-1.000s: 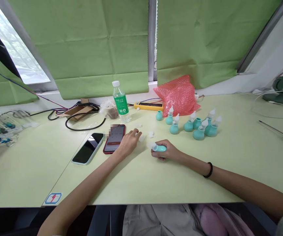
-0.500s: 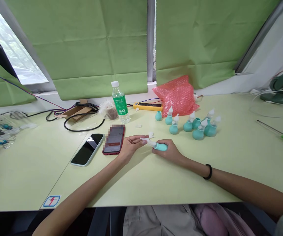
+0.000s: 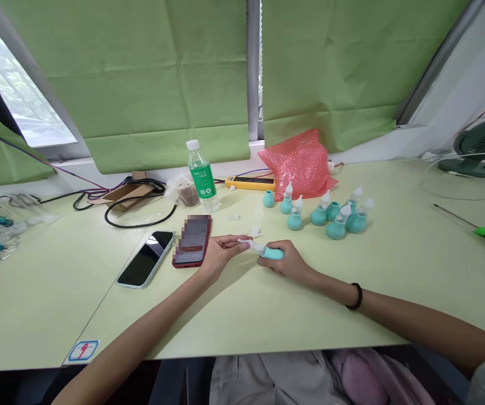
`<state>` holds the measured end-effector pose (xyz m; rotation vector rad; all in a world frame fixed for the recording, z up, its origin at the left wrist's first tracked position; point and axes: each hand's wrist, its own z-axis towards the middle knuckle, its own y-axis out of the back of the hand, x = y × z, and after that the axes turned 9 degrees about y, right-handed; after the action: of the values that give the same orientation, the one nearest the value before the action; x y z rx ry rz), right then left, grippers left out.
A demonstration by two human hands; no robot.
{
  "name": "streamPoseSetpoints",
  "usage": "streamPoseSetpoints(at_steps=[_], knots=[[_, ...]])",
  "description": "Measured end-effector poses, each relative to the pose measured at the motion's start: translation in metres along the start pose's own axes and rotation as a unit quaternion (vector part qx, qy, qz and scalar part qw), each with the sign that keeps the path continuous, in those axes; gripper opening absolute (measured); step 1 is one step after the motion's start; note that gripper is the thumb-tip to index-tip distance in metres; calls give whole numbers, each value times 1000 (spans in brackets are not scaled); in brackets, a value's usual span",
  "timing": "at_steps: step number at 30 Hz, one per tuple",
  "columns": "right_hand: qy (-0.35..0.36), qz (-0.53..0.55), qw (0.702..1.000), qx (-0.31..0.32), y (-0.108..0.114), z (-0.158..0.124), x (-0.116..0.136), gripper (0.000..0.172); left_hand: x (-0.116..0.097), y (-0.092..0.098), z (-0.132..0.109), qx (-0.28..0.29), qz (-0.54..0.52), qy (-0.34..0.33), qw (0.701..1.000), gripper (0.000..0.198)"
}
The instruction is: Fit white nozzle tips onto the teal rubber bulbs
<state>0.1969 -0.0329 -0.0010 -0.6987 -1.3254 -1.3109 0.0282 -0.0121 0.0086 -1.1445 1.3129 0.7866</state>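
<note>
My right hand (image 3: 286, 260) is closed around a teal squeeze bulb (image 3: 273, 253), its mouth pointing left. From that mouth extends a clear plastic nozzle (image 3: 255, 247), and the fingertips of my left hand (image 3: 222, 253) pinch its narrow end. Whether the nozzle is fully seated in the bulb I cannot tell. Just behind my left fingertips lies a small white piece (image 3: 255, 231) on the table. Several more teal bulbs (image 3: 336, 228) stand upright to the back right, most with clear nozzles on top. One bulb (image 3: 268, 198) at the left of that group has no nozzle.
Two phones, one pale-cased (image 3: 145, 260) and one red-cased (image 3: 192, 241), lie left of my hands. Behind are a water bottle (image 3: 203, 179), a yellow power strip (image 3: 249, 183) and pink bubble wrap (image 3: 299, 169). A screwdriver (image 3: 474, 228) lies right, near a green fan (image 3: 474, 149).
The view has shifted slightly. Both hands keep their hold on the nozzle and bulb, with little visible movement between them.
</note>
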Motion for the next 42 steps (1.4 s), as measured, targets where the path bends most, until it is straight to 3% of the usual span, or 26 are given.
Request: streamPoseSetpoints(at_steps=[11, 17, 36, 40, 42], knots=[[-105, 110, 985, 82, 6, 2, 2, 21, 1, -5, -5, 15, -6, 7, 1000, 31], [-123, 104, 983, 91, 8, 2, 2, 20, 4, -7, -6, 1, 14, -3, 1000, 31], [-109, 107, 981, 115, 7, -1, 9, 26, 1, -7, -9, 11, 38, -29, 999, 26], [-65, 109, 981, 149, 9, 1, 7, 25, -4, -6, -9, 18, 63, -30, 997, 30], [-8, 78, 983, 165, 11, 3, 10, 25, -7, -6, -10, 22, 71, -43, 996, 33]])
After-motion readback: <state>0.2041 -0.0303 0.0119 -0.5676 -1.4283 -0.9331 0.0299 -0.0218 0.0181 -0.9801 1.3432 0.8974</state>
